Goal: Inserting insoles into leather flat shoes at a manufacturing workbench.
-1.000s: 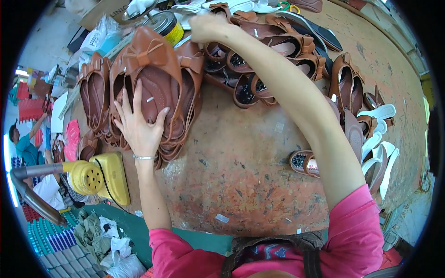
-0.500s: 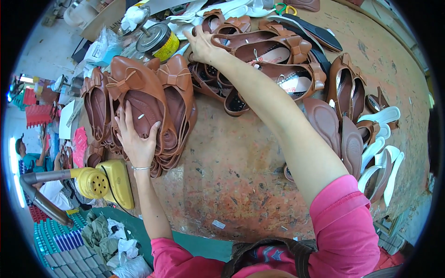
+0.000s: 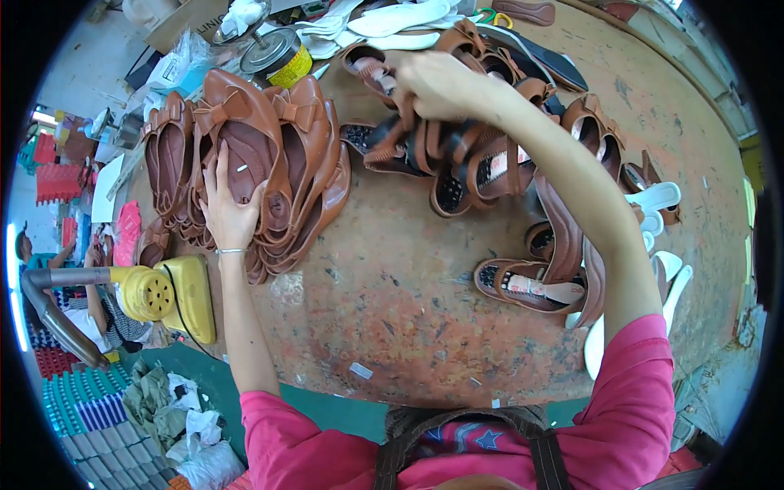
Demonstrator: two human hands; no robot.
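Left grip (image 3: 233, 214) spread, unclenched, on shoe stack (image 3: 235, 91), left on desk (image 3: 392, 310). Right grip (image 3: 420, 88), blurred, at shoe pile (image 3: 480, 173), desk's far middle; I can't tell if grasping. Risk: crowded shoe pile could snag, scatter; uneven pressing could slide overlapped shoe stack.

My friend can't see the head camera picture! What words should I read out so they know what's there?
A person's left hand rests on a pile of brown bow-topped shoes, while the blurry right hand is at a jumble of brown shoes. They're on a worn, speckled table, with a yellow-labelled tin behind.
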